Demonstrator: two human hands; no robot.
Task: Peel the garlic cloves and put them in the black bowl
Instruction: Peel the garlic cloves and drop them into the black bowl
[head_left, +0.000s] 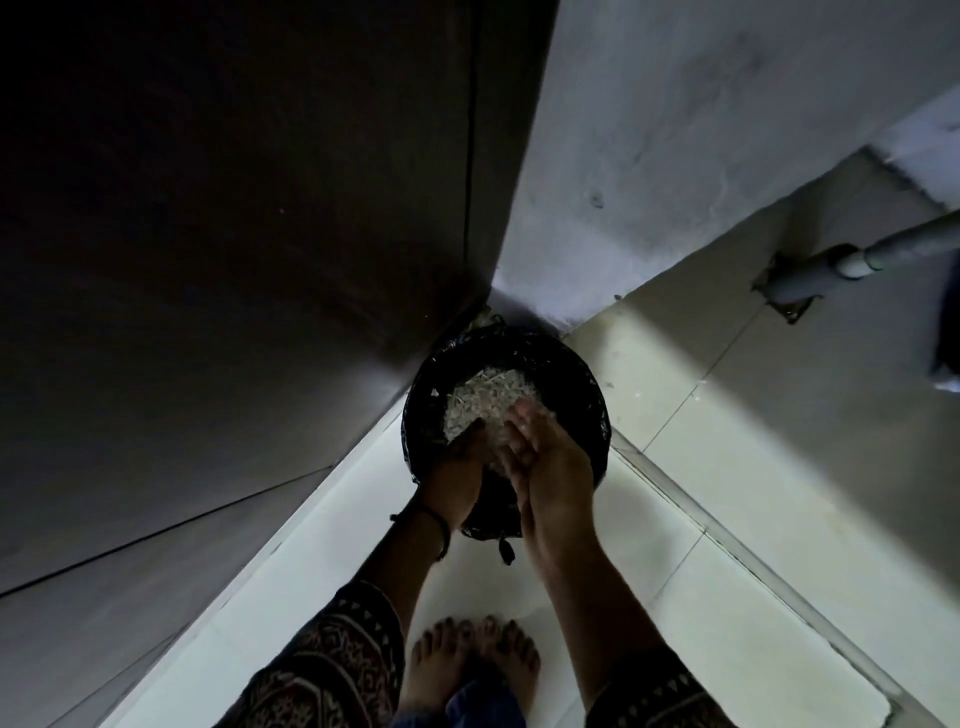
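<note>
A round black bin (589, 387) lined with a black bag stands on the floor in a corner. Inside it lies a pale heap of papery garlic peels (485, 395). Both my hands hover over the near side of the bin's mouth, close together. My left hand (457, 480) points its fingers down towards the peels, back of the hand up. My right hand (553, 467) is held edge-on beside it with fingers stretched out over the heap. Neither hand grips anything that I can see.
A dark door or cabinet panel (234, 234) fills the left side and a grey wall (675, 130) rises behind the bin. A grey pipe (841, 260) slants into a floor drain at the right. My bare feet (470, 660) stand on pale floor tiles.
</note>
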